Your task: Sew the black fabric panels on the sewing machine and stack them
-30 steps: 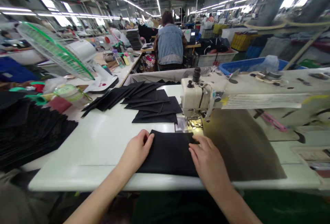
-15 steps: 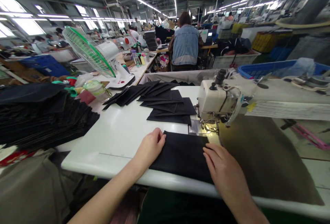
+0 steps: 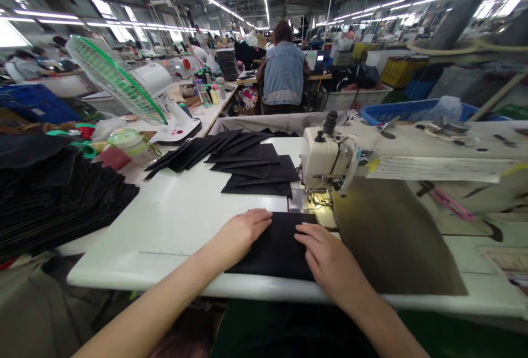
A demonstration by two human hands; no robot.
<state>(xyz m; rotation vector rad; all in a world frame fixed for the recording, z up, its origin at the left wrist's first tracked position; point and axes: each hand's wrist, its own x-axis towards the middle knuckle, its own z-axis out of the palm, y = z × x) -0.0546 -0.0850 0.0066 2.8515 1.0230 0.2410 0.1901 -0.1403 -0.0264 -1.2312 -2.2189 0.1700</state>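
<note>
A black fabric piece (image 3: 278, 248) lies flat at the front edge of the white sewing table, just in front of the sewing machine (image 3: 319, 157). My left hand (image 3: 241, 234) rests on its upper left corner, fingers stretched out together. On the right side of the same piece, my right hand (image 3: 330, 256) lies with its fingers extended over the cloth. The lit presser foot (image 3: 322, 198) is just beyond the fabric's far right corner, apart from it. Behind, several black pieces (image 3: 256, 168) lie fanned out and overlapping on the table.
A tall stack of black fabric (image 3: 61, 198) stands at the left. Beyond it are a green-rimmed fan (image 3: 119, 80) and a clear jar (image 3: 134, 146). A blue basket (image 3: 412, 110) sits behind the machine. Ahead, a person in a denim vest (image 3: 283, 75) sits facing away.
Both hands have gone from gripping the piece's side edges to lying on it with fingers flatter. My right hand has moved inward over the cloth. The view has turned slightly right.
</note>
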